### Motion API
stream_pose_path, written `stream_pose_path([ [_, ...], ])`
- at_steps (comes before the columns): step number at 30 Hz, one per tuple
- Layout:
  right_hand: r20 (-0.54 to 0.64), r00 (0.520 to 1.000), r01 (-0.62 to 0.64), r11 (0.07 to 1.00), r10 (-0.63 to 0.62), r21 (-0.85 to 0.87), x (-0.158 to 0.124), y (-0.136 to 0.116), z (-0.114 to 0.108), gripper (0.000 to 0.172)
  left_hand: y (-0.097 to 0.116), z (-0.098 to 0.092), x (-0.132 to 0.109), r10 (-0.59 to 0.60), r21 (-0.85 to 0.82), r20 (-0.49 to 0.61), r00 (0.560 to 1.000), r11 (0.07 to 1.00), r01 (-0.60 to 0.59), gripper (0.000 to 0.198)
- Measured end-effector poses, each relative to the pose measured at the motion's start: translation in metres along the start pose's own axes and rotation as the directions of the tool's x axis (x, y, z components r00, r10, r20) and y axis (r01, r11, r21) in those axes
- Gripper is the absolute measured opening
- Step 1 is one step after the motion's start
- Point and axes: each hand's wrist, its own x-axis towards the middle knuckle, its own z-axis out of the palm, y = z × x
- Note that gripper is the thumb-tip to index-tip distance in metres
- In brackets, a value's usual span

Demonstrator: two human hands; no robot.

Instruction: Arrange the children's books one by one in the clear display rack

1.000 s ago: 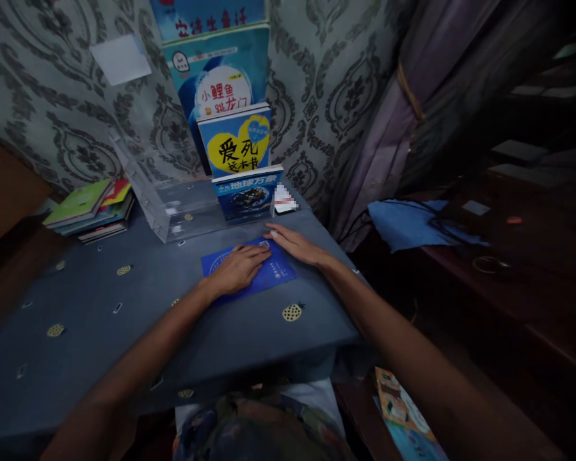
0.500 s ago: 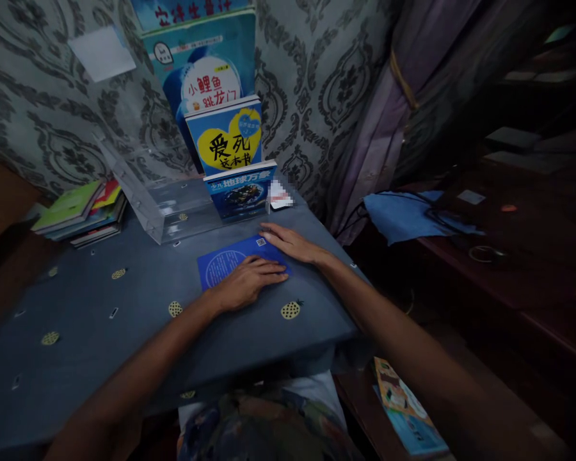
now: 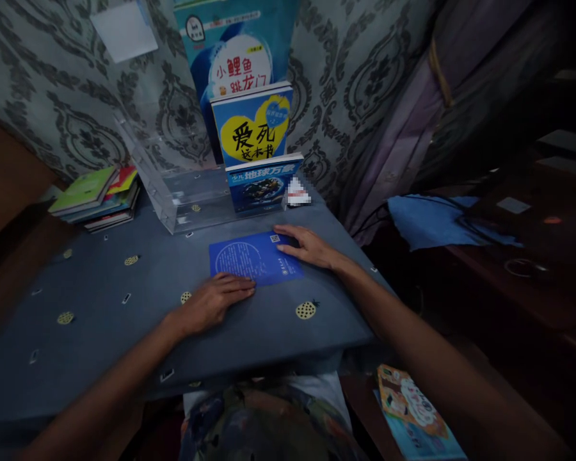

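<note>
A thin blue booklet [image 3: 252, 257] lies flat on the grey-blue tablecloth [image 3: 125, 320]. My right hand [image 3: 310, 246] rests flat on the booklet's right edge, fingers stretched out. My left hand [image 3: 211, 302] lies palm down on the cloth, its fingertips touching the booklet's near edge. Neither hand grips anything. Behind the booklet a clear acrylic rack [image 3: 182, 192] leans toward the wall. Three children's books stand stepped in its right side: a dark blue one [image 3: 264, 182] in front, a blue one with a yellow heart [image 3: 252, 125], and a tall teal one [image 3: 237, 51] behind.
A stack of thin colourful books [image 3: 98, 198] lies at the table's back left. A blue cloth [image 3: 429, 221] is draped over dark furniture on the right. Another picture book [image 3: 415, 416] lies on the floor at lower right. Patterned wallpaper and a purple curtain [image 3: 413, 115] stand behind.
My left hand has slid off the booklet toward me, uncovering its cover. My right hand has stayed on the right edge. The view has shifted slightly.
</note>
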Motion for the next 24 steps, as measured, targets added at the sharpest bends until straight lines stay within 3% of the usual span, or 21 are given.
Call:
stream_pose_path([
  [5, 0.008, 1.000, 0.010, 0.988, -0.009, -0.156, -0.002, -0.001, 0.000, 0.053, -0.005, -0.006, -0.040, -0.050, 0.005, -0.167, 0.985, 0.999, 0.051, 0.052],
  [8, -0.001, 1.000, -0.023, 0.960, 0.024, -0.280, -0.001, -0.017, 0.009, 0.049, -0.007, -0.007, -0.052, -0.088, -0.029, -0.260, 0.962, 0.996, 0.083, 0.049],
  [12, 0.035, 0.998, 0.062, 0.943, -0.053, -0.327, 0.005, -0.066, 0.045, 0.044, -0.008, -0.004, -0.055, -0.114, -0.072, -0.297, 0.948, 0.993, 0.097, 0.045],
  [15, 0.195, 0.962, 0.229, 0.953, -0.190, -0.199, 0.013, -0.102, 0.080, 0.052, -0.010, -0.001, -0.055, -0.124, -0.050, -0.289, 0.949, 0.992, 0.114, 0.042],
  [17, 0.254, 0.948, 0.240, 0.957, -0.194, -0.165, 0.019, -0.113, 0.095, 0.056, -0.011, 0.000, -0.056, -0.133, -0.044, -0.287, 0.949, 0.991, 0.125, 0.041],
  [20, 0.244, 0.961, 0.178, 0.965, -0.129, -0.192, 0.024, -0.107, 0.100, 0.063, -0.013, 0.002, -0.057, -0.135, -0.064, -0.292, 0.947, 0.990, 0.122, 0.044],
  [24, 0.175, 0.982, 0.117, 0.956, -0.070, -0.270, 0.017, -0.079, 0.080, 0.065, -0.014, 0.001, -0.057, -0.122, -0.066, -0.276, 0.953, 0.992, 0.107, 0.050],
])
